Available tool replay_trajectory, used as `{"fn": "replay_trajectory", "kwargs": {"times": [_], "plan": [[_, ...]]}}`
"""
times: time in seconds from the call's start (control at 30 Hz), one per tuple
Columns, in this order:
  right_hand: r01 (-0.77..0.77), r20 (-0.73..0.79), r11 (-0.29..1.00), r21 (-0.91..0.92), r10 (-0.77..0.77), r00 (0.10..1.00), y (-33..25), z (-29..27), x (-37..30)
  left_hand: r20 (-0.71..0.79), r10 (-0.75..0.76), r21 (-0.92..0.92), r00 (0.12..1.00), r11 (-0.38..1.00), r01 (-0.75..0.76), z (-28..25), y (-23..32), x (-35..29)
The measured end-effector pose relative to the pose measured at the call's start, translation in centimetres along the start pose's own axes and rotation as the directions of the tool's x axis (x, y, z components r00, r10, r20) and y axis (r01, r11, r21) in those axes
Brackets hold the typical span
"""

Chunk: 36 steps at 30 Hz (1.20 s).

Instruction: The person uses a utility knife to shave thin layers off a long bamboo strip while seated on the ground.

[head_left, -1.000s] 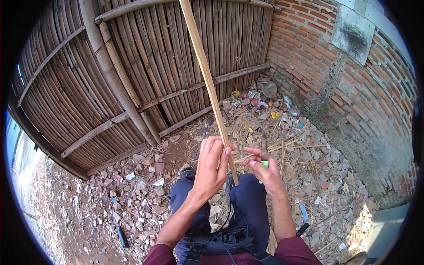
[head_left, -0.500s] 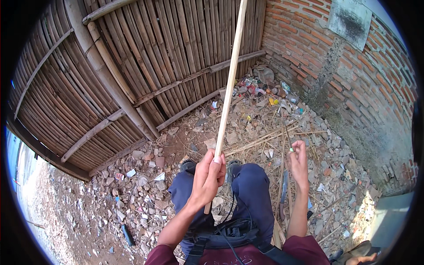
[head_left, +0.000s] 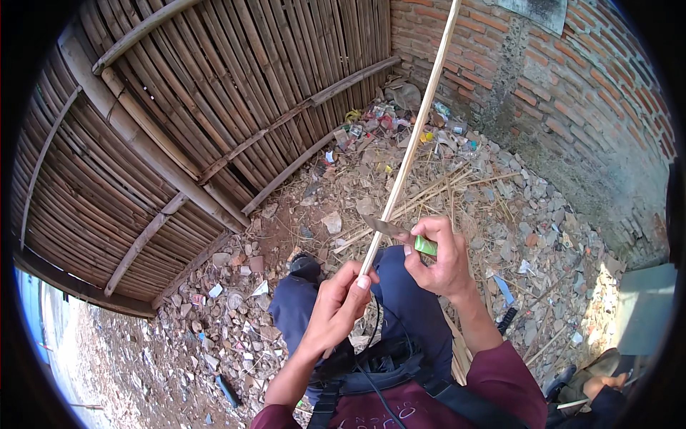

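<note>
My left hand (head_left: 340, 300) is closed round the lower part of a long pale bamboo strip (head_left: 413, 146), which slants up and to the right past the top of the picture. In my right hand (head_left: 446, 264) is a knife (head_left: 388, 227) with a green handle (head_left: 426, 245). Its dark blade lies across the strip, a little above my left hand; whether it cuts in cannot be made out. Both hands are over my knees (head_left: 404, 286), which are in dark trousers.
A bamboo-slat wall (head_left: 236, 93) meets a brick wall (head_left: 572, 114) at the back. Rubble and litter (head_left: 229, 307) cover the ground, with loose bamboo strips (head_left: 429, 193) beyond my knees. Another person's hand (head_left: 600, 382) shows at the lower right.
My right hand has come left and nearer with the knife, whose blade now meets the strip. The strip leans farther right. The whole view has shifted.
</note>
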State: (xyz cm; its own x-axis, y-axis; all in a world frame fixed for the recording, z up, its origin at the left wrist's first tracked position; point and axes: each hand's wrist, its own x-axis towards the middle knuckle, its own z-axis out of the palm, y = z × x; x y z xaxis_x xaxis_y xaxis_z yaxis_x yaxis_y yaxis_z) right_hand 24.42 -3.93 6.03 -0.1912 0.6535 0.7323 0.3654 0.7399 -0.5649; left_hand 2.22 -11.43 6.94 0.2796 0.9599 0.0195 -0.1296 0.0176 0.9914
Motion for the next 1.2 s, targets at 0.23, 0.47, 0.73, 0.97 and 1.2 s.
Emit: {"fn": "replay_trajectory", "kwargs": {"times": [0.23, 0.47, 0.73, 0.97, 1.2], "plan": [[-0.155, 0.117, 0.976, -0.151, 0.173, 0.978, -0.5, -0.5, 1.2, -0.010, 0.029, 0.272, 1.000, 0.962, -0.025, 1.0, 0.7, -0.7], [-0.280, 0.128, 0.935, -0.217, 0.311, 0.942, 1.9, 1.0, 0.0, 0.058, -0.121, 0.329, 0.991, 0.940, 0.096, 1.6, 1.9, -0.7], [-0.615, 0.431, 0.424, 0.665, 0.454, 0.780, 0.7, 0.6, 1.0, 0.245, -0.252, -0.164, 0.936, 0.941, 0.296, 0.5, -0.1, -0.2], [-0.606, 0.371, 0.474, 0.639, 0.500, 0.783, 1.1, 1.0, 1.5, 0.242, -0.270, -0.111, 0.932, 0.946, 0.304, -0.1, 1.3, -1.0], [-0.564, 0.338, 0.530, 0.633, 0.466, 0.818, 1.4, 0.3, 3.5, 0.245, -0.335, 0.120, 0.910, 0.942, 0.315, -1.0, 1.5, -3.4]]}}
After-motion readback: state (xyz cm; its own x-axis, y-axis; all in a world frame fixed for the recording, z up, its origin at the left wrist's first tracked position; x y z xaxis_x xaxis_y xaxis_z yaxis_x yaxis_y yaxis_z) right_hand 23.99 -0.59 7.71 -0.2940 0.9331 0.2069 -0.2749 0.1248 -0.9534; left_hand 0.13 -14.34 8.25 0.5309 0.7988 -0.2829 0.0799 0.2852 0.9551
